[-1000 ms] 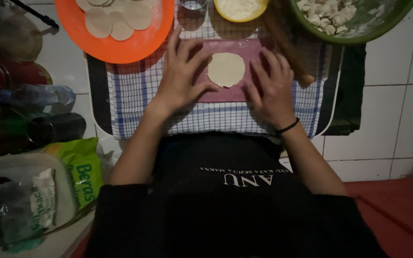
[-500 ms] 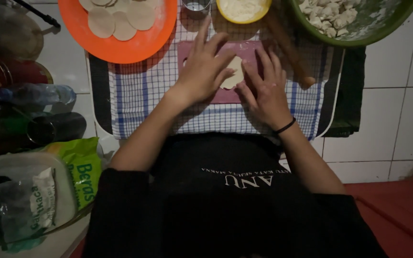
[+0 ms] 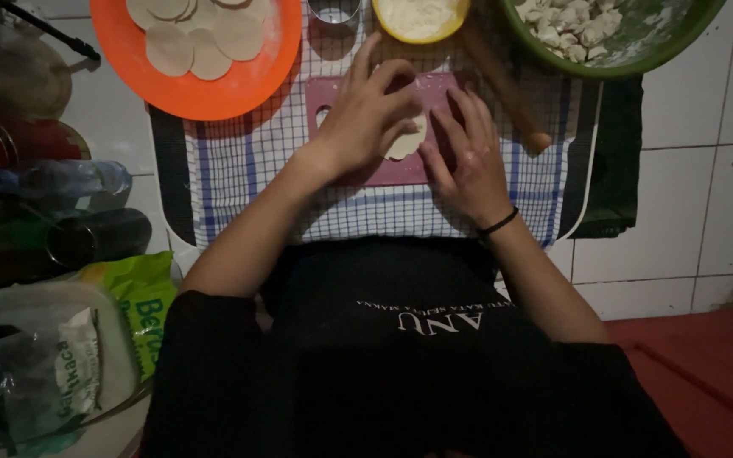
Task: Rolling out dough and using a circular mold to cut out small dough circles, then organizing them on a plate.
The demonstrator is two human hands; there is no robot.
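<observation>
Pressing with spread fingers, our left hand [image 3: 366, 114] covers the round dough wrapper [image 3: 406, 142] on the pink board [image 3: 383, 170], our right hand [image 3: 467, 165] flat at its 3 o'clock.

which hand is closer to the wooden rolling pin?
Right. The right hand lies flat on the pink board, just left of the rolling pin. The left hand covers the dough round farther left, with the right hand between.

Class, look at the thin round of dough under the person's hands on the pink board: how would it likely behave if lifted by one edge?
The dough round looks very thin, so it would probably droop and stretch. Flour dust on the pink board suggests it may peel off fairly cleanly. The left hand covers most of it, so tearing risk is uncertain.
</observation>
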